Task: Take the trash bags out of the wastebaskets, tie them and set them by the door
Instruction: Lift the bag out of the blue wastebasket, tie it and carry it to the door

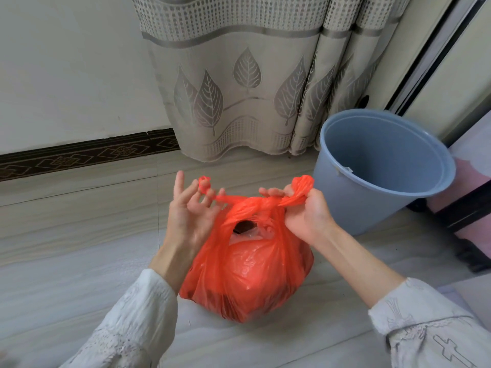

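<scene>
A full red trash bag (pixel 247 272) sits on the pale floor in front of me. Its two handles are crossed into a knot (pixel 252 205) at the top, with a small gap below showing dark contents. My left hand (pixel 190 216) pinches the left handle end, the other fingers spread upward. My right hand (pixel 305 211) grips the right handle end in curled fingers and holds it out to the right. A blue plastic wastebasket (pixel 382 168) stands to the right behind the bag, with no liner inside.
A beige curtain (pixel 247 83) with a leaf pattern hangs to the floor behind the bag. A white wall with a dark patterned baseboard (pixel 87 155) runs on the left. A sliding door frame (pixel 430 57) rises at the right, and pink and dark furniture (pixel 470 205) stands beside the wastebasket.
</scene>
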Tool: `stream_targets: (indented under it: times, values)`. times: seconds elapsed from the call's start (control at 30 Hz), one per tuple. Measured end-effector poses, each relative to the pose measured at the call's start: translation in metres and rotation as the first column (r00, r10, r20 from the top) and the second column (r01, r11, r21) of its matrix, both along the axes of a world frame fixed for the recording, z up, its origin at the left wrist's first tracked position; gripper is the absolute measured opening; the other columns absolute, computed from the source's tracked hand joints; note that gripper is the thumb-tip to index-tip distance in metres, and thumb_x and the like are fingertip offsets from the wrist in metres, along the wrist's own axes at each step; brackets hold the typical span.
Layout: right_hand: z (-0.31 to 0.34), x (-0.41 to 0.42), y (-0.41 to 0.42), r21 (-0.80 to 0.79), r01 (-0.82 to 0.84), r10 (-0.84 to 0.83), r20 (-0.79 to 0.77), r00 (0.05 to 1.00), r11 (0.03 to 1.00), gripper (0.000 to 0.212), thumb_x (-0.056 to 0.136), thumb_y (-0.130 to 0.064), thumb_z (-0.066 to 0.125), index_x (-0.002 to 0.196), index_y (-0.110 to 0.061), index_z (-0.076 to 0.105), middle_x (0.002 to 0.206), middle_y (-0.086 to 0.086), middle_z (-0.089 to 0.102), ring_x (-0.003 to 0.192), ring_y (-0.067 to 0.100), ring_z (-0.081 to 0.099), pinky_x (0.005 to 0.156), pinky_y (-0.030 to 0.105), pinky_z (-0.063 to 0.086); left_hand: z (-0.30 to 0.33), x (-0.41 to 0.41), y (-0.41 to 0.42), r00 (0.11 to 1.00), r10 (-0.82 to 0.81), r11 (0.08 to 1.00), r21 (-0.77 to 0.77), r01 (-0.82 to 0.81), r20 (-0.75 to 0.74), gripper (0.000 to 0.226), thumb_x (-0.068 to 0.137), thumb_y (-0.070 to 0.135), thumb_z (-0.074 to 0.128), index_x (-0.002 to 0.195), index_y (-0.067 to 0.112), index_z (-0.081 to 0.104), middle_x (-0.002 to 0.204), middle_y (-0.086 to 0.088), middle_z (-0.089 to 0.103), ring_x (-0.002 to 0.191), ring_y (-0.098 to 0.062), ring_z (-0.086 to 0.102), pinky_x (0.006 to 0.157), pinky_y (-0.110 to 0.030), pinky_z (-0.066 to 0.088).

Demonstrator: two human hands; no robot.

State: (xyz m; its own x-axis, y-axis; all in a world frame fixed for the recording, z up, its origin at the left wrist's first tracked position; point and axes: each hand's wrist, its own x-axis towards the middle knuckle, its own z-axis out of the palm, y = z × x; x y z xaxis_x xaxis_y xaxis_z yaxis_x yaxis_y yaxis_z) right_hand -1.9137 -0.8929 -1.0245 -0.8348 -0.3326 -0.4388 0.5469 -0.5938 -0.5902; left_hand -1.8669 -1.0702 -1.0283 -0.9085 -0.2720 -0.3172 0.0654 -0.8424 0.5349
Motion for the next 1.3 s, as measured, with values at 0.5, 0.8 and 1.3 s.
stream_targets:
  times: [0.5,0.8,1.3]
  values:
    - [-0.034,-0.002,0.031,0.935,0.261,0.511,-0.35,0.785,0.239,0.031,0.087,-0.017,0.046,0.066,-0.006,0.066,0.048,-0.001,0.059,0.046,0.0,0.056,0.058,0.018,0.044,-0.044,0.018,-0.026,0.944,-0.258,-0.731,-0.681,-0.051,0.207,0.066,0.079,0.071,0.025,0.06,0.013,0.051,0.072,-0.002,0.039,0.066,-0.021,0.042,0.046,-0.024,0.026]
    - [-0.048,0.017,0.058,0.826,0.528,0.919,-0.035,0.392,-0.194,0.047,0.092,-0.04,0.034,0.085,-0.007,0.066,0.096,0.015,0.071,0.092,0.038,0.063,0.075,0.039,0.045,-0.065,0.033,-0.05,0.91,-0.177,-0.59,-0.78,0.208,0.376,0.047,0.077,0.062,0.024,0.047,0.027,0.031,0.062,0.01,0.031,0.07,-0.018,0.037,0.061,-0.037,0.041]
    - [-0.04,0.01,0.057,0.957,-0.256,0.613,0.119,0.781,0.14,0.041,0.087,-0.021,0.046,0.046,-0.016,0.054,0.035,-0.007,0.05,0.039,0.005,0.043,0.047,0.018,0.032,-0.054,0.014,-0.026,0.9,-0.159,-0.378,-0.867,0.323,0.405,0.038,0.064,0.069,0.043,0.047,0.036,0.052,0.083,0.004,0.045,0.094,-0.014,0.032,0.08,-0.026,0.022]
